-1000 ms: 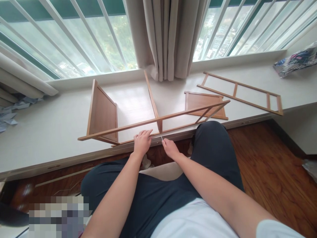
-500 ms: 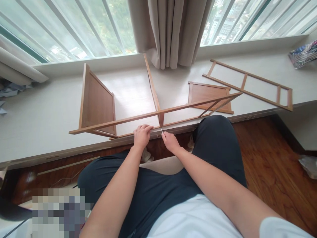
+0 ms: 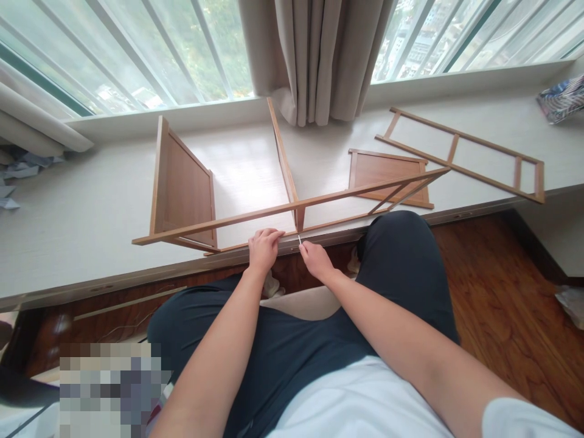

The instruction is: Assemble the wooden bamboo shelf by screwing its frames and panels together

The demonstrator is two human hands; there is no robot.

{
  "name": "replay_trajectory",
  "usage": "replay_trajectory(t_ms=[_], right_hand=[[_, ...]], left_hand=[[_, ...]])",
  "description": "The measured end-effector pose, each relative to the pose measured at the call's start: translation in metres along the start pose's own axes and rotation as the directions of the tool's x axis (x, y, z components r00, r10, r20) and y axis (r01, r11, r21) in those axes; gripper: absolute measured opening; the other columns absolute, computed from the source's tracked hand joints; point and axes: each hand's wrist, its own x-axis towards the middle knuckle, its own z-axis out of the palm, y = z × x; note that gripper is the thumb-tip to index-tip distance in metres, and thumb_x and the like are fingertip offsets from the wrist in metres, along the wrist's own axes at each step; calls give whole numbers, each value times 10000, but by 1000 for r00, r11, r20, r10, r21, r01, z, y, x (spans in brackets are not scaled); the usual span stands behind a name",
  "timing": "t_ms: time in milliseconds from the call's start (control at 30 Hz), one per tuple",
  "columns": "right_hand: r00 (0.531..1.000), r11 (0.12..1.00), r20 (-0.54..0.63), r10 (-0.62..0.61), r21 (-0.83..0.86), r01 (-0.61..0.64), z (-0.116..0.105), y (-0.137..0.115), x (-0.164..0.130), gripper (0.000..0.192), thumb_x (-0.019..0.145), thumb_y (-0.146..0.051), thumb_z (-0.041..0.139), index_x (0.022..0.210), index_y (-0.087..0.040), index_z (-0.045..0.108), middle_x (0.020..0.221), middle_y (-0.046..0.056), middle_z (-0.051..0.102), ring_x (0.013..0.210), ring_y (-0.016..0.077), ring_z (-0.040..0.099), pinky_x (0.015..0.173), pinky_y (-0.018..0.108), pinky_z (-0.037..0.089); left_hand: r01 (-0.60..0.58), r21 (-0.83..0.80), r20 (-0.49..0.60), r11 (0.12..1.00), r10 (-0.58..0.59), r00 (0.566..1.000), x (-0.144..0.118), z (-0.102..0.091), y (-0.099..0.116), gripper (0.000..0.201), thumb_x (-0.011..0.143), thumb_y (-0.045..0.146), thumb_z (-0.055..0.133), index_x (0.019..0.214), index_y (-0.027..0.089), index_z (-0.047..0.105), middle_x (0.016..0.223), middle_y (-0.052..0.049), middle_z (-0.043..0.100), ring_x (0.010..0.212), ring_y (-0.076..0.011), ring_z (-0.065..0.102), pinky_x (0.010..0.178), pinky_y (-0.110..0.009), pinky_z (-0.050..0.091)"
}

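- Our left hand grips the near lower rail of the wooden shelf frame, which stands on the white window ledge.
- Our right hand pinches a thin metal tool, fingers closed on it, its tip at the joint under the middle upright.
- We judge the frame light, stiff, but wobbly while half-built; the rail beside a joint looks like the safest hold.
- A loose panel and ladder-like side frame lie well apart.
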Motion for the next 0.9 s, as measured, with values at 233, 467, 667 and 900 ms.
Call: replay_trajectory(t_ms=[233,467,667,900], right_hand=[[999,981,14,-44,-186,46,3,0,0,333,1074,-316,350,1006,-170,641,934,115,745,806,211,684,677,276,361],[1000,954,-18,-5,-301,-1,7,-2,0,339,1069,-324,351,1008,-159,642,950,149,755,847,267,735,717,308,471],[999,954,-12,-34,-300,29,3,-5,-1,349,1063,-326,360,999,-160,660,956,150,760,846,266,740,720,304,482],[999,957,-1,-51,-286,48,3,-4,-2,333,1063,-313,368,1006,-162,658,963,152,760,857,255,735,741,300,480]], left_hand=[[1,-14,-8,1000,-1,1000,-1,-3,2,301,981,253,512,1145,330,752,1230,-32,712,1171,-251,552,940,-415,393],[2,-16,-23,1000,-3,1000,0,0,-1,315,983,262,500,1152,341,755,1236,-40,706,1173,-248,553,956,-410,401],[21,-10,-13,1000,-21,1000,-1,0,-1,321,972,261,505,1154,346,755,1243,-40,705,1178,-253,552,969,-425,400],[14,-24,-23,1000,-14,1000,0,0,-1,314,982,283,494,1140,345,758,1237,-30,712,1175,-251,558,950,-420,400]])
